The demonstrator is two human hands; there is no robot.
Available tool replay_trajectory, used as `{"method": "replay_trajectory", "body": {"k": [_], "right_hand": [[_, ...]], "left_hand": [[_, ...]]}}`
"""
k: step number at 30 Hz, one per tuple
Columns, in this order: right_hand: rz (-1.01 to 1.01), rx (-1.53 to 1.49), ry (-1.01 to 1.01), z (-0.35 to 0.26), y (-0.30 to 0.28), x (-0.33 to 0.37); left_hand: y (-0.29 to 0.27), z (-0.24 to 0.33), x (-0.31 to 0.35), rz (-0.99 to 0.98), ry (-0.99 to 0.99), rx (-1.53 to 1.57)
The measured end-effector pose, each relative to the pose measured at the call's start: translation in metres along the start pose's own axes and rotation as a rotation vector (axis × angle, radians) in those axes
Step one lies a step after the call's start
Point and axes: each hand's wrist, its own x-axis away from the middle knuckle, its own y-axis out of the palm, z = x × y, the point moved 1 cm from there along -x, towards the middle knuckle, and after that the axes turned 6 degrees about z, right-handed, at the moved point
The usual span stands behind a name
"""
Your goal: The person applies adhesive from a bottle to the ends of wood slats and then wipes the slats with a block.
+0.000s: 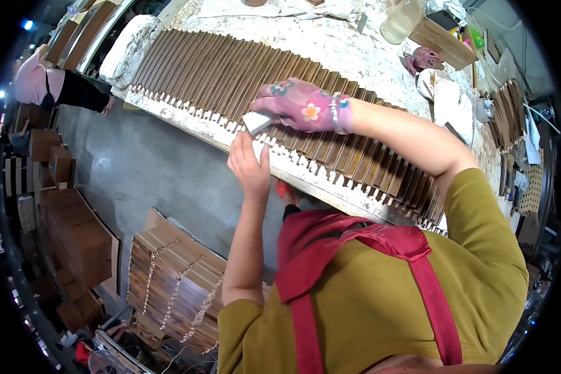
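Note:
A long row of dark brown wooden strips [199,71] with pale ends lies side by side across a worktable. My right hand [299,109], in a pinkish glove with printed flowers, is over the strips near their pale ends. It is closed on a small white and grey pad [257,121], which touches or almost touches the strips; its exact kind is unclear. Just below the pad is my left hand [249,163], bare, at the near edge of the row. Its fingers stretch toward the strip ends and the thumb stands apart; no held thing shows.
The worktable [380,68] has a pale stained cover. Toward the back right are a clear jug [401,23], a wooden box [442,42] and a crumpled pink glove [425,59]. Stacked boards [181,277] stand lower left. Another person [47,84] is at the far left.

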Motion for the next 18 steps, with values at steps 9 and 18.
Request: {"method": "replay_trajectory", "body": {"k": [9, 18], "right_hand": [[0.154, 0.043, 0.301, 0.057, -0.038, 0.04], [-0.06, -0.115, 0.118, 0.004, -0.029, 0.059]], "left_hand": [[-0.016, 0.019, 0.008, 0.004, 0.026, 0.208], [-0.014, 0.048, 0.018, -0.084, -0.08, 0.296]]}}
